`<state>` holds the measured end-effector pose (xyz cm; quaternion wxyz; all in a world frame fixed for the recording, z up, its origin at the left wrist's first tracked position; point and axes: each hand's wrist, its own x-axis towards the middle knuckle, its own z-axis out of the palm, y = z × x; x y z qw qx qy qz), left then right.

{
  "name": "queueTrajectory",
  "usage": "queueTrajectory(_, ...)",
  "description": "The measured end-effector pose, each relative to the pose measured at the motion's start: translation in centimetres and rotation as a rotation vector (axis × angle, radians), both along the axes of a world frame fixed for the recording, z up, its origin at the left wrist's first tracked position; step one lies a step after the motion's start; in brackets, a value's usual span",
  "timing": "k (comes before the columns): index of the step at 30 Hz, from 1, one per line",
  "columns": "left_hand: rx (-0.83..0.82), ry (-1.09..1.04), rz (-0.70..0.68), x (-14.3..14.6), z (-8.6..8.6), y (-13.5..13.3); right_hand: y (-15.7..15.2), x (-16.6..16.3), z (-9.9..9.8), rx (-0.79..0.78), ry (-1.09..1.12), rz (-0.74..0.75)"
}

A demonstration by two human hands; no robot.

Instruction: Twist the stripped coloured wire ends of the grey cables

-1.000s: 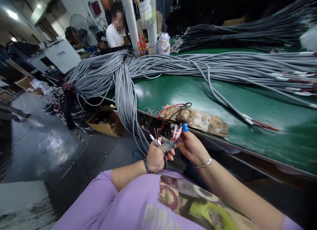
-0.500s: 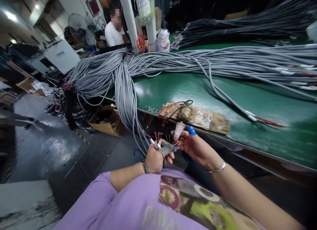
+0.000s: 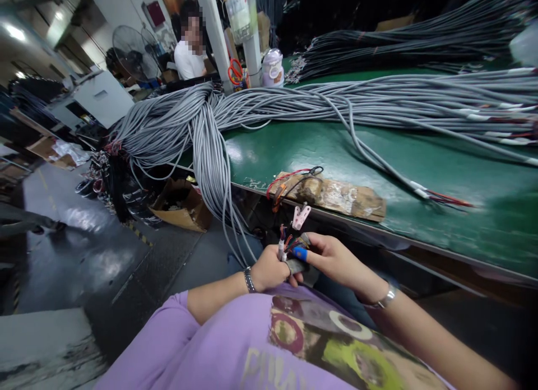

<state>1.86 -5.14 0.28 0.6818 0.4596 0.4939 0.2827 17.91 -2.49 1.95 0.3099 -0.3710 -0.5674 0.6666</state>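
Observation:
My left hand (image 3: 272, 268), with grey tape on its thumb, is closed around the ends of grey cables (image 3: 241, 233) that hang down from the bench. White sleeves (image 3: 281, 249) and thin coloured wires (image 3: 289, 243) stick up out of the grip. Close against it, my right hand (image 3: 330, 254) pinches the coloured wires between its fingers and a thumb wrapped in blue tape. A pink clothespin (image 3: 301, 217) shows just beyond my right fingers, near the bench edge; what holds it there I cannot tell.
On the green bench (image 3: 420, 238) lie a worn wooden board (image 3: 336, 196) with red and black leads, a long grey cable bundle (image 3: 294, 104) and black cables (image 3: 378, 48). A white-purple container (image 3: 273, 68) stands by a post. Beyond sits a person (image 3: 189, 56). Below is a cardboard box (image 3: 180, 210).
My right hand has come down and inward onto the wires by my left hand, its thumb lowering. The pink clothespin, blurred before, is now sharp. The white-sleeved ends have shifted right and point more upright.

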Motion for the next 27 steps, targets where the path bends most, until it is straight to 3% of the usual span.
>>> queueTrajectory(8,0.023,-0.132,0.252,-0.1,-0.1,-0.1,-0.1,0.8,-2.2,-0.078,0.122,-0.168)
queueTrajectory(15,0.024,-0.125,0.256,0.2,-0.1,-0.2,-0.8,-0.7,-0.7,-0.043,0.104,-0.166)
queueTrajectory(21,0.005,-0.103,0.191,-0.1,-0.6,-0.1,-0.3,-1.2,-0.1,-0.108,0.110,-0.110)
queueTrajectory(27,0.042,-0.127,0.260,0.1,-0.5,0.0,-0.8,-1.4,-1.0,-0.106,0.043,-0.306)
